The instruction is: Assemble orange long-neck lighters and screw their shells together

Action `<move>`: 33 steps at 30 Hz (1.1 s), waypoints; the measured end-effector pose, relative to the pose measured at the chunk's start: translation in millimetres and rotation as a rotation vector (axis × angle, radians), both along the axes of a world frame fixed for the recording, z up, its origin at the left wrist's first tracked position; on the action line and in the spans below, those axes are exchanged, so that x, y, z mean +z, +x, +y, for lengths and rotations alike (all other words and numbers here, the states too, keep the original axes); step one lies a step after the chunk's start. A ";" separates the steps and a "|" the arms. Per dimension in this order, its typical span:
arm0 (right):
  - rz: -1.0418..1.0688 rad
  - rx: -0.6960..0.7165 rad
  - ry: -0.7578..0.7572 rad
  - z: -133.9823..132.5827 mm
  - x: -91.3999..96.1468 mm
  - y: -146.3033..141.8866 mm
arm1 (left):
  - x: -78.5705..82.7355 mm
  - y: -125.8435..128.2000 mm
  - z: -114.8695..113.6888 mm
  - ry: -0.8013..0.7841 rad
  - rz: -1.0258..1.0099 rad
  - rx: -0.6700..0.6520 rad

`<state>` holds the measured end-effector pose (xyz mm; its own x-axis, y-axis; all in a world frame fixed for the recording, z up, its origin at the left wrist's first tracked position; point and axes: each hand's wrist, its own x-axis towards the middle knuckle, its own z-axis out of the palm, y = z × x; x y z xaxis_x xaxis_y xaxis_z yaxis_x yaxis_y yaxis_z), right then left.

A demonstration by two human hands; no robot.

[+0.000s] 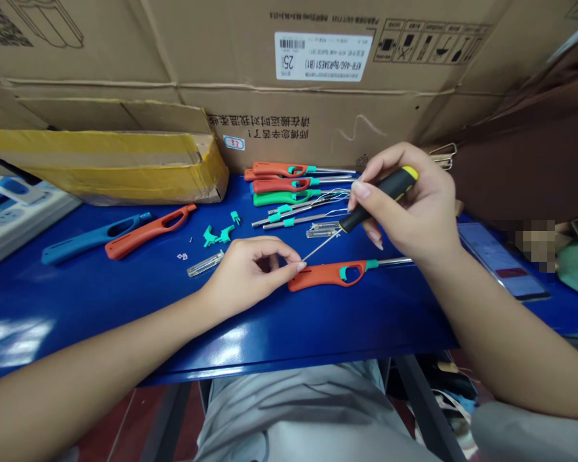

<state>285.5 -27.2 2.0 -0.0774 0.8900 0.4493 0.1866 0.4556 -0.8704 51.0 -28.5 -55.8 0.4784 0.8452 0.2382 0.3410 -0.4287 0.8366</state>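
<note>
In my right hand (407,199) is a black-and-yellow screwdriver (378,199), gripped by the handle, its thin shaft slanting down to the left. The thumb and forefinger of my left hand (257,273) are pinched at the shaft's tip; whatever lies between them is too small to tell. Just below that tip, an orange lighter (318,276) with a teal trigger and a metal tube lies flat on the table. A clear plastic part (205,264) rests beside my left hand. Beyond it are teal trigger pieces (219,236).
Several finished-looking lighters (282,185) and metal tubes with wires (289,218) lie at the back. Blue (94,240) and orange (147,234) handle shells are at left. A taped carton (101,167), a power strip (22,215) and a phone (503,260) flank the blue table (250,340).
</note>
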 end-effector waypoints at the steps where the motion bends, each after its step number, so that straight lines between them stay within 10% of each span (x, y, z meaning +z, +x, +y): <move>1: -0.011 -0.008 0.003 -1.6 1.1 -0.9 | 0.1 0.1 0.1 0.013 0.000 0.001; 13: 0.186 0.167 -0.066 5.0 -5.8 -0.3 | -0.9 -2.4 0.2 0.094 0.094 -0.064; 21: 0.122 0.014 -0.027 3.8 -5.0 -0.5 | 1.9 -8.1 4.8 0.252 0.416 -0.180; 33: 0.097 -0.015 0.062 -14.2 -16.4 -28.4 | -4.7 -5.1 1.6 0.233 0.372 -0.273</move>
<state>257.1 -41.4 -14.4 -0.0179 0.8611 0.5081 0.1098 0.5068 -0.8551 45.8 -26.9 -60.6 0.7623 0.6227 0.1766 0.4473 -0.7040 0.5516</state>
